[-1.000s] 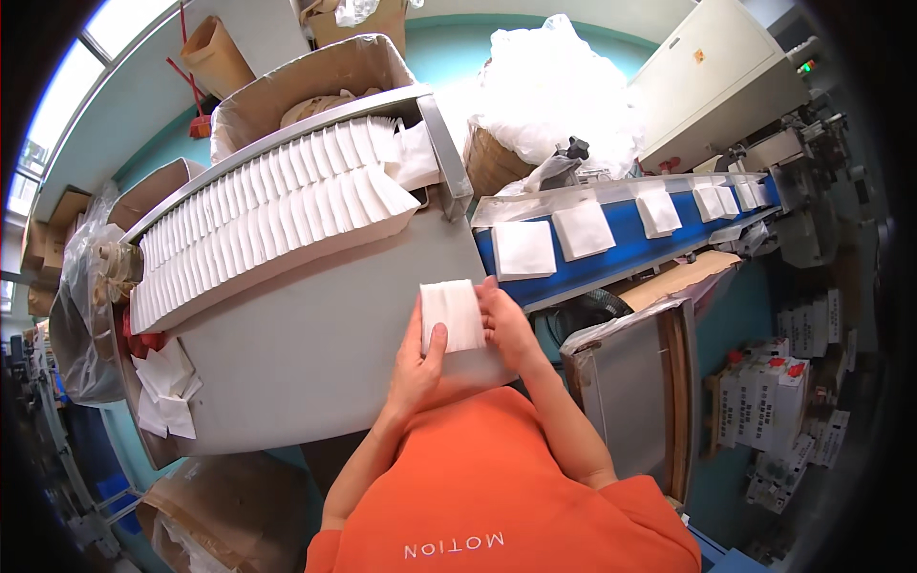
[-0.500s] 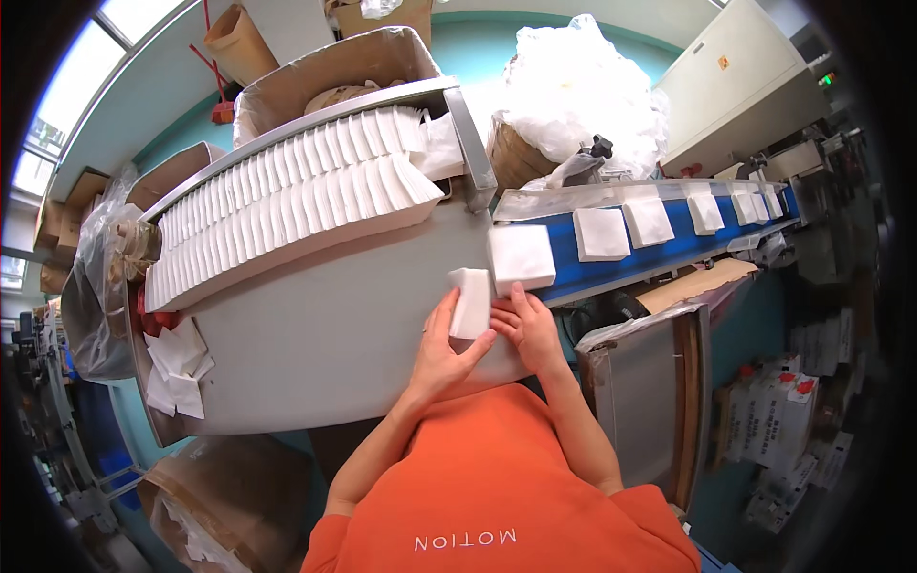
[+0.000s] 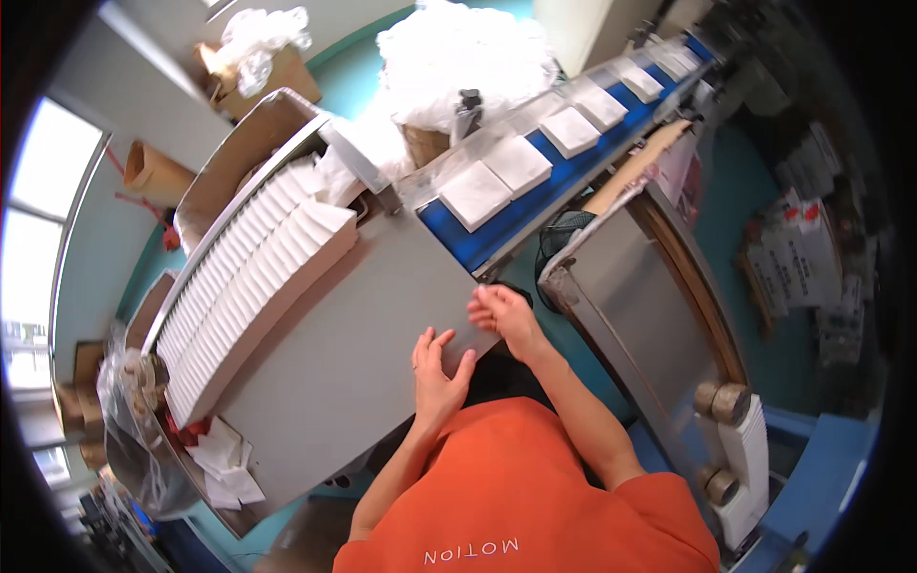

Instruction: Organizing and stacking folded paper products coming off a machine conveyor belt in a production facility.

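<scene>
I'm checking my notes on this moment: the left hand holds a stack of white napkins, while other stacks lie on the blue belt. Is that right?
Not quite: the left hand holds nothing; it is open, with its thumb apart from the other fingers. The head view shows this. The rest is right: stacks of white napkins lie on the blue belt.

We can make out one line of spaced white capital letters [image 3: 471,551] across the chest of the orange shirt [image 3: 535,477], clear enough to read. On the stacked white cartons [image 3: 798,272] at the right we see rows of dark printed characters, too small and blurred for us to read, and red marks [image 3: 812,211] near the top of the stack.
</scene>
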Demonstrator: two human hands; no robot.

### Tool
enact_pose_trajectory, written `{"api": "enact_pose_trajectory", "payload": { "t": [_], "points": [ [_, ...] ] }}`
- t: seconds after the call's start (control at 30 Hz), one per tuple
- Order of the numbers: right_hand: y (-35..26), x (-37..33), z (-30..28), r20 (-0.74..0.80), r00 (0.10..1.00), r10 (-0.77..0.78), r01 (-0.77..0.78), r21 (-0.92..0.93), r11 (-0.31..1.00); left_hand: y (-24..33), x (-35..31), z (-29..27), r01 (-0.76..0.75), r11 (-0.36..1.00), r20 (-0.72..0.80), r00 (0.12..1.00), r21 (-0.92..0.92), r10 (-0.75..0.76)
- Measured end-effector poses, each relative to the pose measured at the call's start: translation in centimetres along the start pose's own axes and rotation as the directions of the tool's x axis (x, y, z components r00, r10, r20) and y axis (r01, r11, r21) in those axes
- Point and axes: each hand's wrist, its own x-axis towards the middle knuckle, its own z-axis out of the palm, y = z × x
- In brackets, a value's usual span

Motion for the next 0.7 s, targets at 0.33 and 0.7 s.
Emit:
{"api": "enact_pose_trajectory", "payload": {
  "t": [0.33, 0.7],
  "points": [
    [9.2, -17.9, -6.3, -0.189, 0.981, 0.033, -0.054, -0.107, 0.993, 4.4, -4.6, 6.7, 0.021, 0.948, 0.676, 0.706, -0.318, 0.211],
    [9.1, -40.8, -26.5, -0.916, 0.167, -0.364, 0.373, -0.283, 0.884, 21.0, -11.5, 16.2, -0.515, 0.781, 0.793, 0.277, -0.354, 0.542]
  ]
}}
